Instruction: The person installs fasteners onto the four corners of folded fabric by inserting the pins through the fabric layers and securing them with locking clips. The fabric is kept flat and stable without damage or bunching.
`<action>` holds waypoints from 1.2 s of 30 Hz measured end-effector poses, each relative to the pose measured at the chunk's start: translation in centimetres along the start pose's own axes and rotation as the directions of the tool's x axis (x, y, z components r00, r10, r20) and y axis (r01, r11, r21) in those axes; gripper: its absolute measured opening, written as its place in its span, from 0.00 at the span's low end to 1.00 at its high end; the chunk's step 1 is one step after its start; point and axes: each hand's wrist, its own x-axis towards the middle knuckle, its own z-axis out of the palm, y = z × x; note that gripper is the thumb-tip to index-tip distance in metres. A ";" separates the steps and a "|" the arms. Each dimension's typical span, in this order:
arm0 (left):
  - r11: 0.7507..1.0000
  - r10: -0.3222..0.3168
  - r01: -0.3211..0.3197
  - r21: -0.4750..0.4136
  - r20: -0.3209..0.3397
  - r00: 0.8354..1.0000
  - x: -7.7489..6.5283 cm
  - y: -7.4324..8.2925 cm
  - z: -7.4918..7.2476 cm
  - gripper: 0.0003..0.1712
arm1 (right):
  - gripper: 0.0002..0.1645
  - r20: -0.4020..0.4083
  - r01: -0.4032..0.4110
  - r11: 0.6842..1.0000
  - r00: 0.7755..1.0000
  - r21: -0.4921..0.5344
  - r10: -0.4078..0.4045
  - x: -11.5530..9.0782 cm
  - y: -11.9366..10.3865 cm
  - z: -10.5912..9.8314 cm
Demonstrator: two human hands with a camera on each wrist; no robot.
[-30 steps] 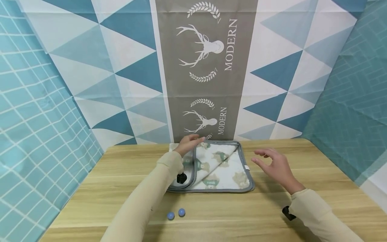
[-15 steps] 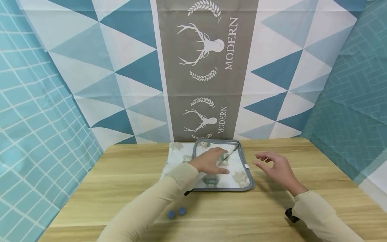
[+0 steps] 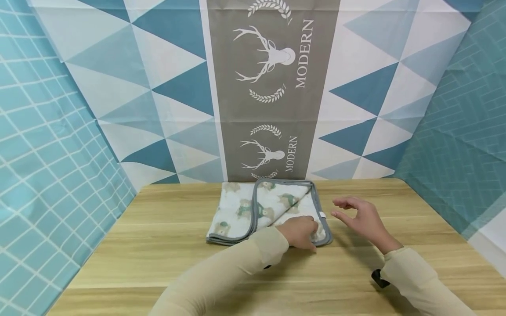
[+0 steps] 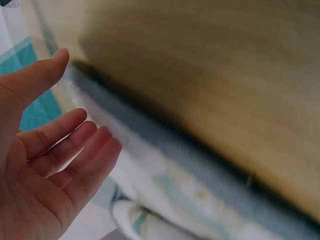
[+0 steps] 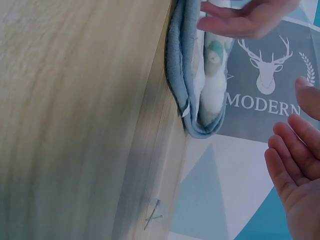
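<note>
A folded white baby blanket [image 3: 233, 210] with bear prints and a grey-blue border lies at the back of the table. Its upper layer is turned over to the right, with a slanting fold across it. My left hand [image 3: 299, 231] is over the near right corner of the blanket; in the left wrist view its thumb stands apart from the lightly bent fingers, with nothing between them. Whether the fingertips touch the cloth, I cannot tell. To the right of the blanket, my right hand [image 3: 360, 218] hovers over the table, fingers loosely curved and holding nothing.
The wooden table [image 3: 158, 259] runs back to a patterned wall cloth [image 3: 269, 87] with triangles and deer heads. Blue tile-patterned cloth [image 3: 51, 145] hangs on the left, teal cloth [image 3: 458, 131] on the right. A small white tag [image 3: 322, 214] sticks out from the blanket's right edge.
My left hand has moved from the blanket's left part across to its near right corner. Two small blue balls seen earlier are now hidden by the left sleeve. The right hand has barely moved.
</note>
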 end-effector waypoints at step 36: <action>0.823 -0.097 0.173 -0.542 0.167 0.981 1.0 -4.0 -0.5 0.26 | 0.08 0.480 -0.276 0.938 0.807 -0.209 0.345 -0.4 4.4 -2.3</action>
